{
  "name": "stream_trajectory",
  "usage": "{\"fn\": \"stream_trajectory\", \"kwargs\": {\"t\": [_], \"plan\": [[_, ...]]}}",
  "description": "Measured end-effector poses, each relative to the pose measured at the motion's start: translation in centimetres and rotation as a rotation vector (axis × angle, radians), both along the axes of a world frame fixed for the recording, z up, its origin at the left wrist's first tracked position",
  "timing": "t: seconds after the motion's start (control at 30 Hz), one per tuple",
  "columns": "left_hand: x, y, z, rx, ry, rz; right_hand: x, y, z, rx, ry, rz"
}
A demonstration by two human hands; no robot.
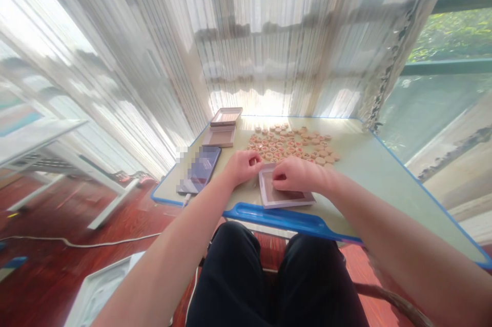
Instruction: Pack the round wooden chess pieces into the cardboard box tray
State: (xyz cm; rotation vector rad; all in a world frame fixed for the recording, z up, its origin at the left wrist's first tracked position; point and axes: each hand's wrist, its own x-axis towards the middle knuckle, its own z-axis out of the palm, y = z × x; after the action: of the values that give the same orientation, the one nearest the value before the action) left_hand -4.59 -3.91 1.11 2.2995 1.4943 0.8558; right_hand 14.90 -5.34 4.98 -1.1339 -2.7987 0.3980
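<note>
Placement, seemingly: right hand (pixel 295 174) over white cardboard tray (pixel 285 204), left hand (pixel 243 166) by tan wooden discs (pixel 279 145) (grips indeterminable); release seems due.

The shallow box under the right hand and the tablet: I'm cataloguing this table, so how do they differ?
The shallow box has raised pale walls and a brownish floor; the tablet is flat with a dark, glossy face. The right hand is over the box; no hand touches the tablet. A white cable meets the tablet's near edge; none shows at the box. Both lie on the pale table.
</note>
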Motion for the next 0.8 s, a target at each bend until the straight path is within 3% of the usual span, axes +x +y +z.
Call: {"fn": "stream_trajectory", "kwargs": {"t": [0.3,0.5,0.63,0.8], "plan": [[-0.6,0.5,0.1,0.154,-0.069,0.297,0.1,-0.1,0.3,0.045,0.047,-0.034],[-1.3,0.8,-0.2,0.181,-0.098,0.368,0.4,0.2,0.5,-0.057,0.088,-0.059],[-1.2,0.5,-0.1,0.178,-0.062,0.315,-0.3,0.0,0.0,-0.105,0.232,-0.002],[-0.4,-0.4,0.6,0.103,0.104,0.134,-0.9,-0.4,-0.2,0.014,0.141,0.035]]}}
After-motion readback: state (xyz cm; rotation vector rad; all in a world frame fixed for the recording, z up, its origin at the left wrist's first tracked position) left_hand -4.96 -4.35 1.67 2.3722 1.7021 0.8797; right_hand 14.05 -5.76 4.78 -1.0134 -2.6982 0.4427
